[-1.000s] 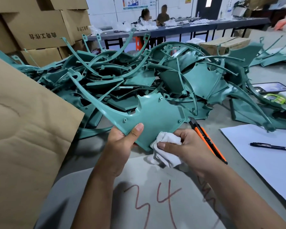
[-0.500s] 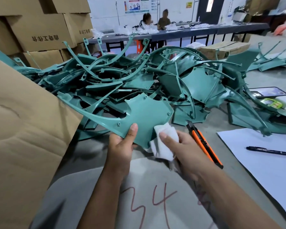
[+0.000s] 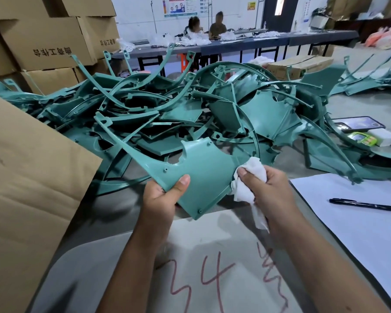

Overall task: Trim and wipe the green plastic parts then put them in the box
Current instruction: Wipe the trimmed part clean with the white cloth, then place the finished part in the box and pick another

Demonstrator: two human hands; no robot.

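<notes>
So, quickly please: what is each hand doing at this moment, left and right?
Left hand: closed, holding the green plastic part by its lower left edge.
Right hand: closed, holding the white cloth against the part's right edge.

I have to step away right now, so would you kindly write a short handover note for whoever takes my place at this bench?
Left hand grips the green plastic part by its lower left edge, thumb on top, lifted over the bench.
Right hand holds the white cloth against the part's right edge; wiping is under way. No knife in view now.
The pile of green parts lies behind, untreated as far as can be seen. The cardboard box stands at left.
Left to do: finish wiping this part, box it, then work through the pile.
</notes>
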